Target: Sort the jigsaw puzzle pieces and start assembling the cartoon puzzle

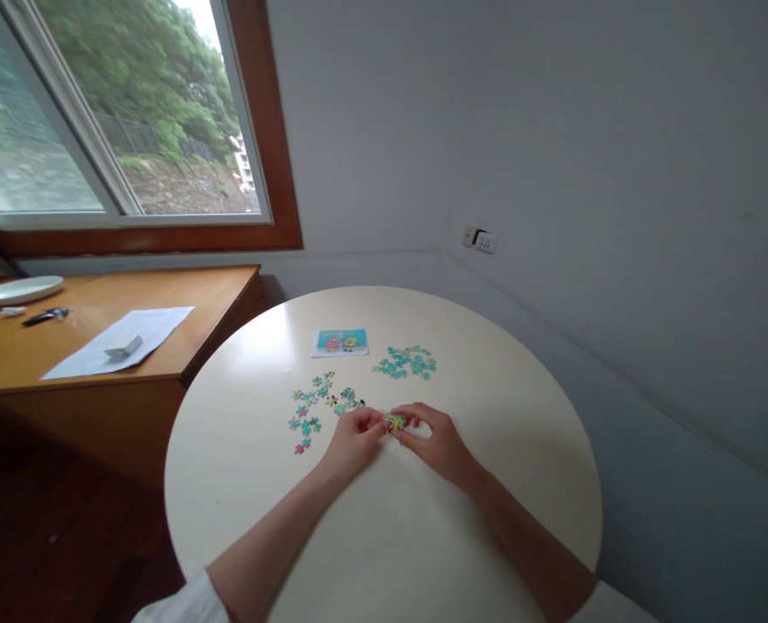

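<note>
My left hand (356, 439) and my right hand (436, 440) meet over a round cream table (500, 484). Between their pinched fingertips sits a small cluster of yellow-green puzzle pieces (395, 422), held from both sides. Just left of my hands lie several loose puzzle pieces (319, 407) in pink, teal and mixed colours. A separate group of teal pieces (408, 362) lies farther back. Beside that group, a small reference picture (339, 342) with a blue cartoon scene lies flat.
A wooden desk (195, 294) stands at the left under a window (117, 112), carrying paper sheets (120, 339), a white plate (18, 290) and a dark small object (44, 317). Grey walls meet in a corner behind the table, with a wall socket (480, 240).
</note>
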Tool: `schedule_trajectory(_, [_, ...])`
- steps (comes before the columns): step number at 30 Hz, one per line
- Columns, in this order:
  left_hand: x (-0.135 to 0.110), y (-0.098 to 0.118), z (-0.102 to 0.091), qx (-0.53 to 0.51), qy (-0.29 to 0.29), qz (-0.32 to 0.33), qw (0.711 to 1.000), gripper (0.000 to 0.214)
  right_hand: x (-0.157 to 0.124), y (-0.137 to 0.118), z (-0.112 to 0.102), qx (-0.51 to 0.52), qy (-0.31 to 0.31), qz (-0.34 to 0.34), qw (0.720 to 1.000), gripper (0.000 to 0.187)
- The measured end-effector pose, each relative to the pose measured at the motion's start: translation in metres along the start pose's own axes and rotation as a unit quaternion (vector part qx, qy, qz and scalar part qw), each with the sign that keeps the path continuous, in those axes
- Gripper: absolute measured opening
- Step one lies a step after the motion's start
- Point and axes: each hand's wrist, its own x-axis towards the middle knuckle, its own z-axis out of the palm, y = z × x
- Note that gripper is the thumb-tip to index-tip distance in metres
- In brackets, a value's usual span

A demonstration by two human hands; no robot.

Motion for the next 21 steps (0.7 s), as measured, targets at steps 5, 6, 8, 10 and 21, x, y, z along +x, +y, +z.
schedule_trajectory(5, [-0.0014,0.0021,-0.0002,0.0,0.001,-0.009,1.0,0.024,-0.0001,0.0001,-0.0006,-0.01,-0.002,-0.006,1.0,0.018])
schedule_trajectory(6, [-0.0017,0.0025,-0.0003,0.0,0.001,-0.009,1.0,0.024,-0.0002,0.0003,-0.0007,-0.012,-0.001,-0.007,1.0,0.018])
schedule_trajectory(8, [-0.002,0.0032,-0.0003,0.001,0.001,-0.007,1.0,0.024,-0.0003,0.001,-0.0007,-0.015,-0.001,-0.008,1.0,0.018])
schedule_trajectory(10, [-0.0019,0.0037,-0.0003,-0.002,-0.001,-0.008,1.0,0.023,-0.0004,0.0015,-0.0007,-0.016,-0.002,-0.009,1.0,0.017])
schedule_trajectory(21, [-0.0024,0.0059,0.0002,-0.018,-0.005,-0.017,1.0,0.025,-0.0001,-0.0002,-0.0026,-0.022,0.001,-0.015,1.0,0.014])
